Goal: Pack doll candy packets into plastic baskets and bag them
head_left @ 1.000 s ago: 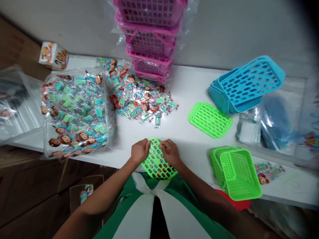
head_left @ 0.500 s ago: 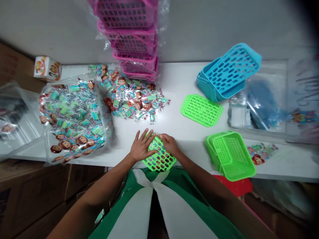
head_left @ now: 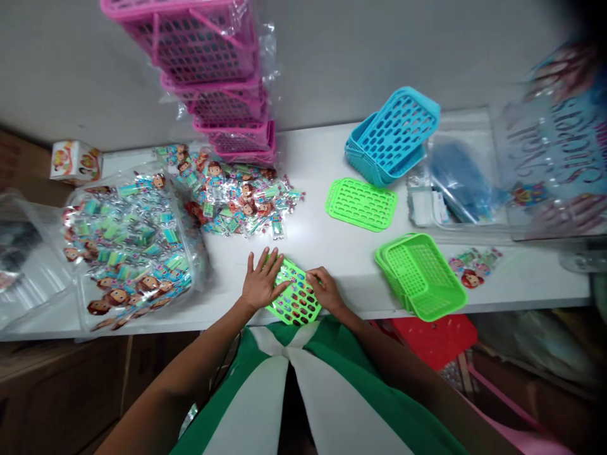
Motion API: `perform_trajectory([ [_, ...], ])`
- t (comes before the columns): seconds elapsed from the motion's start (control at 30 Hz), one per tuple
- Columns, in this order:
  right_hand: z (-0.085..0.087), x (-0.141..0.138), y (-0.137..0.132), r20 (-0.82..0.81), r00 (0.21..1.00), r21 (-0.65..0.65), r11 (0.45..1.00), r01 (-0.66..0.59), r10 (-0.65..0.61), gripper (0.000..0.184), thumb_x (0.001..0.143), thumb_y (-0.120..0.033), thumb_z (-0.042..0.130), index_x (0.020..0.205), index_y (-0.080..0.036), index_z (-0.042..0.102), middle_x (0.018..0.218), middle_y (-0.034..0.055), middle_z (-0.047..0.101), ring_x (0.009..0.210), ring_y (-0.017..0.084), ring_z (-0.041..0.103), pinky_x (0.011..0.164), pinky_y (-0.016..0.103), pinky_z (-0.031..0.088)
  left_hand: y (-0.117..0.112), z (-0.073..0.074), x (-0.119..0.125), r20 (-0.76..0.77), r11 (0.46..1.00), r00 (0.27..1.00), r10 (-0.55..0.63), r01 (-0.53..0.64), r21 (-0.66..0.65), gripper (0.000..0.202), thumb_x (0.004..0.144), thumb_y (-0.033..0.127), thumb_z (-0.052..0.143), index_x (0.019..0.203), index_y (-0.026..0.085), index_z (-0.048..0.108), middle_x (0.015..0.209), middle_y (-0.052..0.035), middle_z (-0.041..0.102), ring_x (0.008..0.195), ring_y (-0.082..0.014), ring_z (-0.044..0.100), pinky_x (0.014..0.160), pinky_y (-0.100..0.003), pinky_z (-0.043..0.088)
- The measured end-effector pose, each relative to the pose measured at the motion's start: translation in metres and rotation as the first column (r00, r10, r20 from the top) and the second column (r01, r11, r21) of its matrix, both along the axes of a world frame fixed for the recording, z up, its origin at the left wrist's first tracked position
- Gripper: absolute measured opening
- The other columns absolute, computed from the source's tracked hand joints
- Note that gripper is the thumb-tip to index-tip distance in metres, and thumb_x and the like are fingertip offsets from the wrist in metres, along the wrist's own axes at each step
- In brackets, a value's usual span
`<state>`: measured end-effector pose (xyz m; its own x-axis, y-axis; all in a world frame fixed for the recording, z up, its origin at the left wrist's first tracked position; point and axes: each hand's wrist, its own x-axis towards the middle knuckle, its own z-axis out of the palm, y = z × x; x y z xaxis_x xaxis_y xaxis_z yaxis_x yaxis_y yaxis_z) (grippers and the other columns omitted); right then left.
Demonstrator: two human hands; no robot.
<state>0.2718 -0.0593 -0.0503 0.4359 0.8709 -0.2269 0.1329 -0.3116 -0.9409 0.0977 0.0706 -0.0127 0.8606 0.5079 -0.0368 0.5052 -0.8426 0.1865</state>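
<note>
At the table's front edge, close to my body, lies a light-green perforated lid [head_left: 300,292] with colourful contents showing through its holes. What is under it is mostly hidden. My left hand [head_left: 262,279] rests flat on the lid's left side with fingers spread. On the right, my right hand [head_left: 326,291] has its fingers curled at the lid's edge, gripping it. Beyond my left hand spreads a loose pile of small cartoon-printed packets [head_left: 244,199]. More loose green lids [head_left: 361,205] lie on the table past my right hand, and green baskets [head_left: 429,275] stand nested farther right.
A clear tub [head_left: 188,253] full of similar packets stands left. Wrapped pink baskets [head_left: 208,54] are stacked tall at the back. Blue baskets and lids [head_left: 393,136] sit back right, beside a clear container [head_left: 488,230]. A red stool [head_left: 434,341] is below the table edge.
My view has shifted, so the table's things sit farther left in the picture. Both hands remain on the green lid, the left one flat, the right one at its edge.
</note>
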Motion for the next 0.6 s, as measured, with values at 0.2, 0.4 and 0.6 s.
perform_trajectory([
  [0.2, -0.006, 0.000, 0.003, -0.084, 0.992, -0.010, 0.996, 0.093, -0.094, 0.040, 0.094, -0.048, 0.033, 0.090, -0.021, 0.063, 0.084, 0.0032, 0.062, 0.081, 0.017, 0.058, 0.078, 0.031, 0.047, 0.004, 0.000, -0.001, 0.000, 0.930, 0.932, -0.364, 0.363, -0.061, 0.065, 0.085, 0.059, 0.043, 0.143, 0.031, 0.032, 0.153, -0.0043, 0.026, 0.143, -0.0308, 0.010, 0.113, -0.055, 0.007],
  [0.4, 0.000, 0.001, -0.025, -0.087, 0.904, -0.030, 0.908, 0.417, -0.418, 0.040, 0.092, -0.052, 0.033, 0.099, -0.020, 0.056, 0.093, 0.0051, 0.062, 0.085, 0.017, 0.058, 0.080, 0.032, 0.046, -0.001, 0.008, 0.005, -0.032, 0.942, 0.942, -0.334, 0.332, -0.056, 0.077, 0.077, 0.070, 0.046, 0.142, 0.032, 0.034, 0.154, -0.0072, 0.020, 0.142, -0.0355, 0.006, 0.112, -0.058, 0.003],
  [0.6, -0.003, -0.016, -0.047, -0.185, 0.907, -0.080, 0.926, 0.369, -0.378, 0.030, 0.082, -0.051, 0.053, 0.087, -0.021, 0.054, 0.076, 0.0002, 0.061, 0.068, 0.015, 0.057, 0.061, 0.026, 0.046, -0.003, 0.005, 0.006, -0.053, 0.950, 0.951, -0.304, 0.299, -0.086, 0.075, 0.076, 0.067, 0.051, 0.141, 0.033, 0.037, 0.154, -0.0053, 0.022, 0.143, -0.0339, 0.005, 0.113, -0.055, 0.001],
])
